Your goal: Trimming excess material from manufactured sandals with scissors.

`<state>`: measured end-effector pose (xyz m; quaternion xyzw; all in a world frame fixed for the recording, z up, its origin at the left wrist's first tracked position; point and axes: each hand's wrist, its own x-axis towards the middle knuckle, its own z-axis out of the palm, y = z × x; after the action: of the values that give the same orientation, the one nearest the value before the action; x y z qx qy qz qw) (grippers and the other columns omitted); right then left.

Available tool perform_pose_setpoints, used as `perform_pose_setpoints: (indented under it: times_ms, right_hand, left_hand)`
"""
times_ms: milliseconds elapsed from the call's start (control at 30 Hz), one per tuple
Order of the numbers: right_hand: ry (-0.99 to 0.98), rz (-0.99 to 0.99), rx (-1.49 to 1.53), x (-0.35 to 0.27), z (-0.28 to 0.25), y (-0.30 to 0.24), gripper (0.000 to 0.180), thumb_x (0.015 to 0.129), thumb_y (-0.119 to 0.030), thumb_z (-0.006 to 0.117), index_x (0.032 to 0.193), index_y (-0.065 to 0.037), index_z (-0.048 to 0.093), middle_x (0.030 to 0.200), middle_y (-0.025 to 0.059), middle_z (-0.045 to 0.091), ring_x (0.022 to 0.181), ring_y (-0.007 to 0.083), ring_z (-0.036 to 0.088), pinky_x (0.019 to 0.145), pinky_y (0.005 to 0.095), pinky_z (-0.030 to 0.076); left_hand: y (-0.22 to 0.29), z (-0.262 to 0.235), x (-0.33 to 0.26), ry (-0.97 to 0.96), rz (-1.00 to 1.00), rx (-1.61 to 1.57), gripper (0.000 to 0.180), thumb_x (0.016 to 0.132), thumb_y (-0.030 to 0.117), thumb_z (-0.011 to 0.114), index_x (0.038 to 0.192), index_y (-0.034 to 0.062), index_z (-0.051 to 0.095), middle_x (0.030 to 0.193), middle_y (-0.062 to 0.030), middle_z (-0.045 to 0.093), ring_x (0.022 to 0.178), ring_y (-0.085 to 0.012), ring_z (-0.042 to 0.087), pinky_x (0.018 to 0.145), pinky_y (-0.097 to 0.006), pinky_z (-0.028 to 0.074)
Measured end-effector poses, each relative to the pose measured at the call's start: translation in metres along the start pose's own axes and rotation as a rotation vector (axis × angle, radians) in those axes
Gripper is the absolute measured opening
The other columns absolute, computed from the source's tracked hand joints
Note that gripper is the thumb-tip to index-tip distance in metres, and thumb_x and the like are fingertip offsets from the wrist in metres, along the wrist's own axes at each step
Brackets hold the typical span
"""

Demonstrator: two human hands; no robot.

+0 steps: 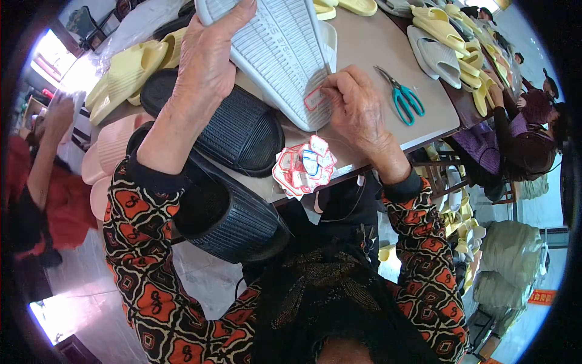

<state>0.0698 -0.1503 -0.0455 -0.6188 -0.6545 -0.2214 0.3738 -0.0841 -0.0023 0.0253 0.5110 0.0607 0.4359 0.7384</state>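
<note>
A light grey slide sandal (276, 51) is turned with its ribbed sole toward me, and my left hand (209, 60) grips its upper left edge. At the sole's lower end, my right hand (359, 106) pinches a small red-edged label (314, 99) that lies against the sole. Below the sandal, near the table's front edge, sits a pile of white labels (304, 167) with red or blue borders. Two black slide sandals, one on the table (233, 130) and one at its edge (233, 215), lie by my left forearm.
Teal-handled scissors (405, 100) lie on the table (357, 45) right of my right hand. Yellow slides (128, 71) and pink slides (115, 148) are at the left. More yellow and grey slides (441, 51) line the far right. People sit on both sides.
</note>
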Motion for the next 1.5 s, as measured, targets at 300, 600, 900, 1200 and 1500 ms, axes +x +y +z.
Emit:
perform_pose_setpoints:
  times_ms: [300, 600, 900, 1200, 1500]
  right_hand:
    - [-0.108, 0.073, 0.192, -0.007, -0.014, -0.014, 0.016, 0.068, 0.005, 0.057, 0.079, -0.003, 0.05, 0.074, 0.0132, 0.049, 0.069, 0.0334, 0.053, 0.058, 0.039, 0.043]
    - [-0.66, 0.294, 0.566, -0.013, -0.071, -0.055, 0.008, 0.074, 0.002, 0.059, 0.079, -0.002, 0.052, 0.074, 0.0106, 0.049, 0.064, 0.0244, 0.052, 0.058, 0.0339, 0.042]
    - [0.131, 0.253, 0.3, 0.006, -0.042, -0.037, 0.026, 0.072, -0.005, 0.071, 0.095, -0.003, 0.059, 0.077, 0.0097, 0.055, 0.056, 0.0175, 0.053, 0.049, 0.0277, 0.043]
    - [0.083, 0.232, 0.472, 0.004, -0.057, -0.043, 0.01, 0.074, 0.0, 0.066, 0.081, -0.003, 0.06, 0.076, 0.0064, 0.056, 0.062, 0.0167, 0.054, 0.057, 0.0285, 0.042]
    - [-0.485, 0.296, 0.362, -0.03, -0.044, -0.048, 0.016, 0.077, -0.012, 0.067, 0.087, -0.003, 0.059, 0.071, 0.0105, 0.056, 0.066, 0.024, 0.059, 0.059, 0.031, 0.046]
  left_hand:
    - [-0.012, -0.009, 0.004, 0.115, 0.149, 0.147, 0.044, 0.082, 0.01, 0.065, 0.121, -0.0016, 0.047, 0.116, -0.0103, 0.056, 0.109, -0.0199, 0.053, 0.094, -0.032, 0.042]
    - [0.022, 0.001, 0.012, 0.099, 0.122, 0.012, 0.043, 0.087, 0.014, 0.059, 0.122, -0.006, 0.043, 0.114, -0.0138, 0.055, 0.104, -0.0233, 0.055, 0.089, -0.034, 0.046]
    - [0.01, -0.022, 0.019, 0.115, 0.199, 0.074, 0.04, 0.084, 0.008, 0.062, 0.121, 0.0001, 0.048, 0.116, -0.0094, 0.056, 0.108, -0.019, 0.053, 0.094, -0.032, 0.042]
    - [0.025, 0.009, 0.008, 0.108, 0.12, 0.067, 0.043, 0.088, 0.015, 0.058, 0.122, -0.0067, 0.043, 0.113, -0.0144, 0.056, 0.105, -0.0246, 0.055, 0.09, -0.034, 0.045]
    - [0.048, -0.036, 0.041, 0.391, 0.219, -0.154, 0.034, 0.09, 0.016, 0.051, 0.122, 0.0018, 0.048, 0.122, -0.0105, 0.054, 0.115, -0.0263, 0.049, 0.1, -0.042, 0.037]
